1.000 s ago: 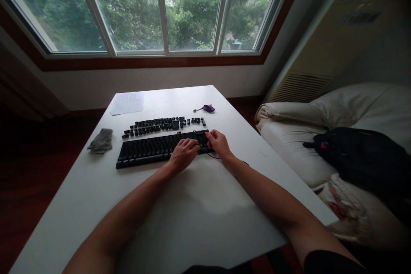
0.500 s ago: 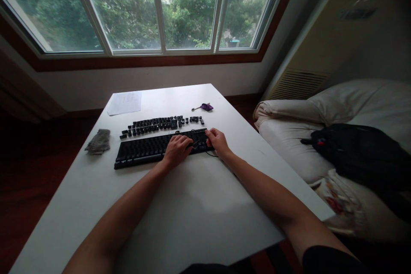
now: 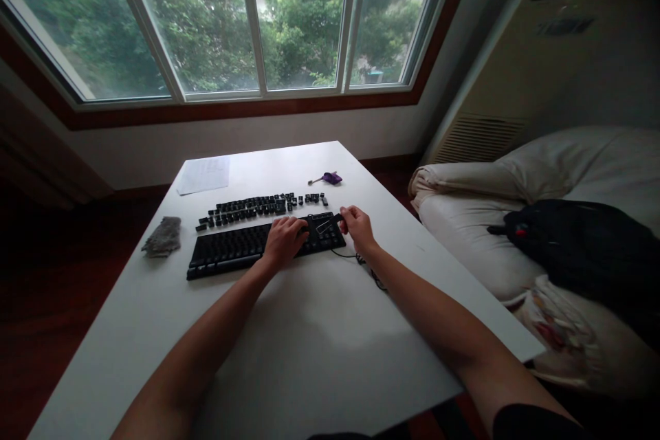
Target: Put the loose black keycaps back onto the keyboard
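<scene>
A black keyboard [image 3: 227, 253] lies at a slant on the white table [image 3: 309, 330]. My left hand [image 3: 284, 242] rests across its middle, fingers loosely bent and somewhat apart over the keys; what lies under them is hidden. Beyond the keyboard's right end, my right hand [image 3: 357, 227] pinches the dark handle of a wire keycap puller [image 3: 326, 226]. The puller's metal wires point left over the right-hand keys. Whether they touch a key is too small to tell. Several loose black keycaps [image 3: 258, 207] stand in rows just behind the keyboard.
A folded grey cloth [image 3: 162, 236] lies left of the keyboard. At the back are a sheet of paper [image 3: 203, 175] and a purple item with a small brush [image 3: 331, 179]. The keyboard's cable [image 3: 379, 280] coils beside my right forearm. A sofa [image 3: 458, 213] with a black bag stands to the right.
My right hand has shifted slightly right and tilted, bringing the puller's wires and handle into clearer sight. My left hand stays on the keyboard. The view has tipped slightly upward.
</scene>
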`<state>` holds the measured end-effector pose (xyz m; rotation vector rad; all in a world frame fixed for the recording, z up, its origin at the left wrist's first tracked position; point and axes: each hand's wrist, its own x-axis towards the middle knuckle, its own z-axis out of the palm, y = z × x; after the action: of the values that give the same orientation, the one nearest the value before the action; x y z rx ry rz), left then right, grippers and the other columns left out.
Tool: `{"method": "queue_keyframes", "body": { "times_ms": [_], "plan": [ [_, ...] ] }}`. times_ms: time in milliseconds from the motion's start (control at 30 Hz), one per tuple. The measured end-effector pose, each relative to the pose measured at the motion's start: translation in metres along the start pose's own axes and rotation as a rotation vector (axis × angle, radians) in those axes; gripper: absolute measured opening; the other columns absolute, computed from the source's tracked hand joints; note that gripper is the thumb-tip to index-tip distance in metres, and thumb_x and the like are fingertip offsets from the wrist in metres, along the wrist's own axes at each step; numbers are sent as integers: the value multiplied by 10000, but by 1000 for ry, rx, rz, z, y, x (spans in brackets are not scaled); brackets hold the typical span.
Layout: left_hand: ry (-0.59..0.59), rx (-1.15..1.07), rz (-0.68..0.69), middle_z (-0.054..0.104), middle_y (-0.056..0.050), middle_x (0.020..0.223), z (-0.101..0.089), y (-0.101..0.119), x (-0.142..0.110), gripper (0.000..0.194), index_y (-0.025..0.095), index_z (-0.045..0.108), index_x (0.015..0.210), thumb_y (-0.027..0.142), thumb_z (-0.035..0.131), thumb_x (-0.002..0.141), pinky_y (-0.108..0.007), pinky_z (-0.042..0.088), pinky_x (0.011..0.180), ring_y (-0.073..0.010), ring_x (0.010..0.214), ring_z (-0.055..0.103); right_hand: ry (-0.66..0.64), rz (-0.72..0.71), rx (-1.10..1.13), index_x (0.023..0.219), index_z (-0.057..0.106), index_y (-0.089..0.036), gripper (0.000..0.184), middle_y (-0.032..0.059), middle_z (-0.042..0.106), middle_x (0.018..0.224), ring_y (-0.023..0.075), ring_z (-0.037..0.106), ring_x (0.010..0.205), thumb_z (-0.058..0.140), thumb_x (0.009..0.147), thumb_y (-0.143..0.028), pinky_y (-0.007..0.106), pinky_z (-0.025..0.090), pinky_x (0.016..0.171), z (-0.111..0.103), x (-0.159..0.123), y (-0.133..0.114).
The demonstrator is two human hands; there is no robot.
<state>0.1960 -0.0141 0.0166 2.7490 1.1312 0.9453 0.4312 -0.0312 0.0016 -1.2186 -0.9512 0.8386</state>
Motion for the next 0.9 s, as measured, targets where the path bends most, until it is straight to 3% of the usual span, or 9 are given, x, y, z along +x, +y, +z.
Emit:
{"method": "queue_keyframes", "body": {
  "times_ms": [167, 333, 567, 900],
  "plan": [
    [-101, -4, 17, 707, -36, 1021, 9, 3, 9, 165, 262, 667, 1048, 278, 657, 884, -417, 392, 974, -234, 1000, 589, 93, 65, 160, 764, 528, -195, 357, -42, 552, 544, 73, 484, 435, 717, 770, -498, 175, 389, 386, -30, 29, 9],
    [-113, 28, -49, 710, -38, 1019, 10, 1, 24, 149, 262, 677, 1029, 317, 628, 899, -423, 379, 991, -243, 1019, 581, 113, 158, 311, 789, 545, -199, 346, -48, 553, 543, 73, 485, 423, 758, 734, -465, 175, 406, 374, -50, 50, 22],
    [-33, 130, -63, 654, -67, 1144, 12, -16, 50, 137, 247, 668, 1000, 289, 643, 872, -441, 372, 994, -288, 1170, 496, 75, 188, 293, 800, 561, -193, 356, -38, 571, 553, 71, 501, 437, 764, 737, -478, 164, 411, 375, -51, 52, 32],
    [-101, 183, -105, 680, -89, 1029, 27, -30, 79, 131, 238, 682, 966, 318, 626, 880, -437, 383, 910, -296, 1041, 543, 87, 179, 268, 816, 550, -191, 359, -34, 583, 570, 73, 504, 441, 747, 747, -483, 170, 403, 386, -49, 48, 28]
  ]
}}
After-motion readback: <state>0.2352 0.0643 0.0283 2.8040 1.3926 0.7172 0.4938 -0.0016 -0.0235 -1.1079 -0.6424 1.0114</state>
